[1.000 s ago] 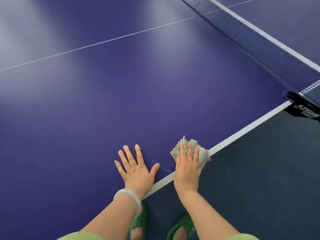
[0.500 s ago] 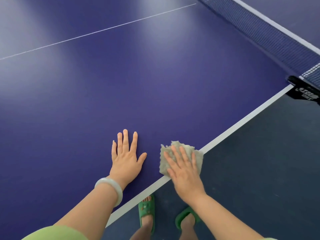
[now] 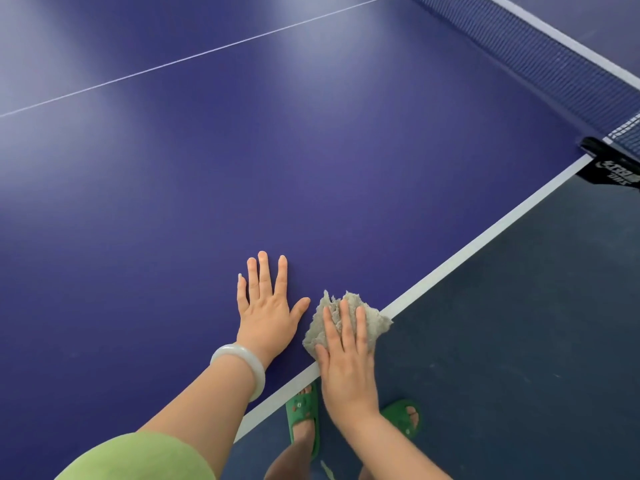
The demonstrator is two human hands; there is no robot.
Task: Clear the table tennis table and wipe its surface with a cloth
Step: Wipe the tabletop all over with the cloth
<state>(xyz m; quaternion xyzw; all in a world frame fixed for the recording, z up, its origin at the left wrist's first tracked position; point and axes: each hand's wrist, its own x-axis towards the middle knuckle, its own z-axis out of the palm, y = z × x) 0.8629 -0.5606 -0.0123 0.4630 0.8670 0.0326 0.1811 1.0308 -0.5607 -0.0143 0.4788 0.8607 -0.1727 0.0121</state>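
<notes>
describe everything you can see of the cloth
The cloth is a small, crumpled, grey-beige rag with a fuzzy, frayed look. It lies bunched at the near edge of the table, over the white line, with one corner overhanging. The right hand presses flat on it, fingers straight, covering its middle.

Smooth, slightly glossy table (image 3: 311,168); rough, nubbly cloth (image 3: 372,323); mesh net (image 3: 540,60); bangle (image 3: 242,365) perhaps jade.

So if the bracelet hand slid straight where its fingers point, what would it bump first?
Probably nothing the picture shows: ahead of the left hand lies only blue table and its thin white line. The net stands off to the right.
</notes>
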